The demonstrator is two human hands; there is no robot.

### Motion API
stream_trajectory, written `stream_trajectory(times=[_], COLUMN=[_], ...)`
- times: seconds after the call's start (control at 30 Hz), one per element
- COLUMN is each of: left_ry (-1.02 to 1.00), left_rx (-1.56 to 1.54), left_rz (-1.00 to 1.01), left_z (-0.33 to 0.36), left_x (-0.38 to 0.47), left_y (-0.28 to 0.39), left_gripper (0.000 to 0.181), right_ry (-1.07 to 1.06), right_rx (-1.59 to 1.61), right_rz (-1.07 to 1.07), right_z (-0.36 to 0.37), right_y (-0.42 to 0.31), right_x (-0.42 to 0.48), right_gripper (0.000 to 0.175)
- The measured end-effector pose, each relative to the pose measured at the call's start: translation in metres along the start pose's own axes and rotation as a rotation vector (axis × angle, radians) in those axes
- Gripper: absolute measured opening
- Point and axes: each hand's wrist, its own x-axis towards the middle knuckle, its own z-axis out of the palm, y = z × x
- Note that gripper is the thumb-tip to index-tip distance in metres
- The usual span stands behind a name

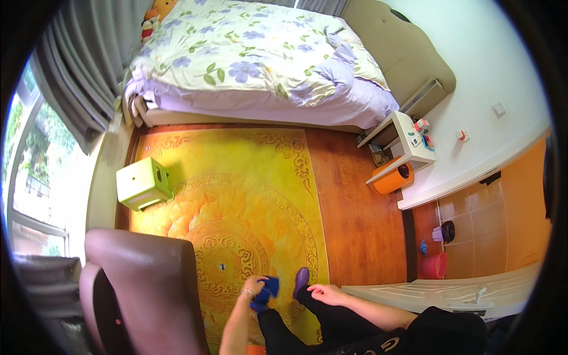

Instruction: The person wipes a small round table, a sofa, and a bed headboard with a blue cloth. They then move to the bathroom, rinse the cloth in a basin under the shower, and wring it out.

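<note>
My left hand (255, 285) holds a blue cloth (269, 288) low in the picture, above the yellow patterned rug (248, 164). A bracelet circles that wrist. To the right, my right hand (326, 294) is held over my dark trouser leg, its fingers loosely curled and apart, with nothing seen in them. A purple shoe (302, 279) shows on the rug between the two hands. The other foot is mostly hidden behind the blue cloth.
A brown leather seat (146, 284) stands close at left, a green plastic stool (144, 183) beyond it. The bed (248, 106) spans the far side. At right are a small white table (417, 153), an orange bin (392, 179), a pink bin (435, 266) and a white door (426, 298).
</note>
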Motion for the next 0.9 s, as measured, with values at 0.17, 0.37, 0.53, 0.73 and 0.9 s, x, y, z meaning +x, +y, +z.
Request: stream_trajectory(times=[0.17, 0.37, 0.53, 0.73, 0.9], left_ry=[0.350, 0.249, 0.353, 0.398, 0.331], left_rx=[0.124, 0.278, 0.283, 0.162, 0.061], left_rz=[0.029, -0.412, -0.482, -0.379, -0.518], left_z=[0.040, 0.011, 0.004, -0.006, -0.025], left_x=[-0.024, -0.085, -0.100, -0.104, -0.090], left_y=[0.023, 0.098, 0.099, 0.087, 0.142], left_gripper=[0.041, 0.049, 0.051, 0.042, 0.043], right_ry=[0.247, 0.372, 0.487, 0.480, 0.505], right_rx=[-0.233, 0.355, 0.539, 0.824, 0.819], right_rz=[0.095, 0.232, 0.258, 0.298, 0.269], right_z=[-0.091, -0.164, -0.203, -0.251, -0.314], right_y=[0.067, 0.117, 0.164, 0.139, 0.112], right_x=[-0.012, -0.057, -0.061, -0.040, -0.006], right_gripper=[0.035, 0.030, 0.028, 0.023, 0.023])
